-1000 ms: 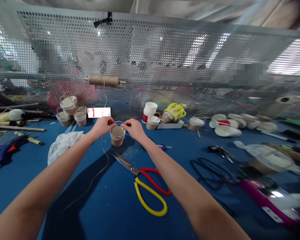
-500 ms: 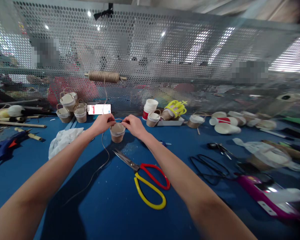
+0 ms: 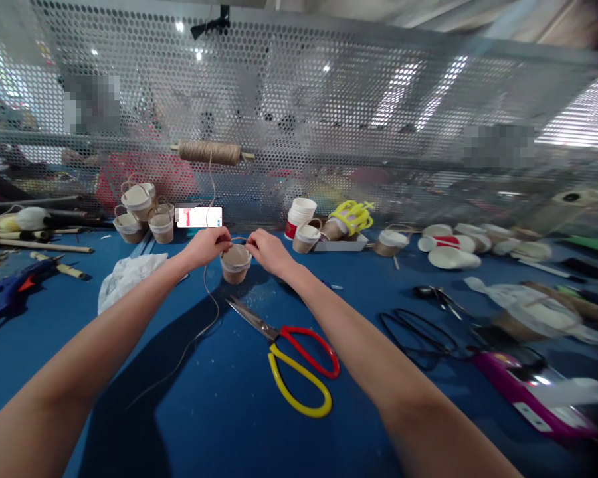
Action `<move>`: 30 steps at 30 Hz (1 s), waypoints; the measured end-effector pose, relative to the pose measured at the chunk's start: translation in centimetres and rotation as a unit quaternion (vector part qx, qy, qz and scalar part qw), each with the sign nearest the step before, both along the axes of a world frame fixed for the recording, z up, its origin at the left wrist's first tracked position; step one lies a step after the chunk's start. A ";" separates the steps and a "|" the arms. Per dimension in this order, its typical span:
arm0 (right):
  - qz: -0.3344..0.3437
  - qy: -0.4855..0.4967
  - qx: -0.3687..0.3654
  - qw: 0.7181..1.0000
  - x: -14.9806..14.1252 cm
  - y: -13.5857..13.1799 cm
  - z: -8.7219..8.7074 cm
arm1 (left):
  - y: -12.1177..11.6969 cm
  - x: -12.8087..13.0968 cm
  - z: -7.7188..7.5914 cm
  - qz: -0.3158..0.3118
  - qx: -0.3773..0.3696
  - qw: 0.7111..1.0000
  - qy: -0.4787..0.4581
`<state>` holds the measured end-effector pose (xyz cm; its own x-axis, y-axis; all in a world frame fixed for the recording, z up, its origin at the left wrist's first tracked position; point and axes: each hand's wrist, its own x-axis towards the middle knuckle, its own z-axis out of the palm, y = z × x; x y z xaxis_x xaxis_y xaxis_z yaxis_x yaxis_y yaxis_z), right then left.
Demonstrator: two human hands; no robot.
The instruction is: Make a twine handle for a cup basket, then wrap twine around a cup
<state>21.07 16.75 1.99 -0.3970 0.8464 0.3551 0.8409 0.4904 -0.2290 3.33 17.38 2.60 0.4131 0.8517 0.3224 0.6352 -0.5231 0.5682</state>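
A small burlap-wrapped paper cup [image 3: 236, 271] with a white band stands upright on the blue table. Its twine handle [image 3: 238, 239] arches over the rim. At the rim's left side, my left hand [image 3: 208, 247] is closed in a pinch on the handle. My right hand [image 3: 268, 251] pinches the handle's other end at the right side. The fingertips partly hide the twine ends. Scissors [image 3: 269, 332] with one red and one yellow grip lie in front of the cup, blades slightly apart. Loose twine [image 3: 210, 299] trails past the cup's left side.
A twine spool [image 3: 209, 153] hangs on the perforated metal screen. Handled cups [image 3: 162, 229] and a phone [image 3: 199, 217] stand behind left. A blue glue gun [image 3: 22, 285] lies far left, crumpled white plastic [image 3: 129, 279] nearer. Stacked paper cups [image 3: 301, 214] stand behind; a magenta power strip [image 3: 518, 392] lies right.
The view has shifted very slightly. Both hands stay at the cup's rim, pinching the handle, with almost no visible movement.
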 end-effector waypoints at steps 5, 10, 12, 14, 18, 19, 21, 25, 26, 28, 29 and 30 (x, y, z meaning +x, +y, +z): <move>0.004 -0.014 -0.003 1.000 -0.2 0.1 0.1 | 0.0 -0.1 0.1 -0.002 -0.001 1.000 -0.002; 0.003 -0.027 -0.003 1.000 -0.4 0.0 0.3 | -0.1 -0.2 0.0 -0.003 -0.005 1.000 -0.012; 0.002 -0.032 -0.004 0.999 -0.5 -0.1 0.3 | -0.1 -0.3 -0.1 -0.003 -0.007 1.000 -0.020; 0.001 -0.036 -0.005 0.999 -0.5 -0.2 0.4 | -0.1 -0.3 -0.3 -0.003 -0.010 1.000 -0.030; -0.001 -0.042 -0.008 0.999 -0.6 -0.3 0.5 | 0.0 -0.4 -0.8 -0.002 -0.018 0.999 -0.050; -0.002 -0.043 -0.009 0.999 -0.7 -0.4 0.6 | 0.0 -0.4 -0.9 -0.001 -0.021 0.998 -0.055; -0.003 -0.045 -0.012 0.999 -0.7 -0.4 0.6 | 0.1 -0.5 -1.2 -0.001 -0.029 0.997 -0.065; -0.006 -0.047 -0.014 0.999 -0.7 -0.4 0.6 | 0.1 -0.4 -1.4 -0.001 -0.042 0.996 -0.083; -0.006 -0.047 -0.013 0.999 -0.7 -0.4 0.6 | 0.1 -0.4 -1.5 -0.002 -0.044 0.995 -0.086; -0.006 -0.049 -0.013 0.999 -0.7 -0.4 0.5 | 0.1 -0.4 -1.4 -0.002 -0.048 0.995 -0.090; -0.005 -0.049 -0.013 0.999 -0.7 -0.4 0.5 | 0.1 -0.3 -1.4 -0.003 -0.049 0.995 -0.090; -0.005 -0.051 -0.012 0.999 -0.7 -0.3 0.5 | 0.1 -0.3 -1.3 -0.003 -0.050 0.995 -0.089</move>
<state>20.35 16.42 2.49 -0.4212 0.8585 0.2924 0.8651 0.4771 -0.1546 3.01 17.45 1.25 0.3618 0.8812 0.3043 0.5163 -0.4612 0.7216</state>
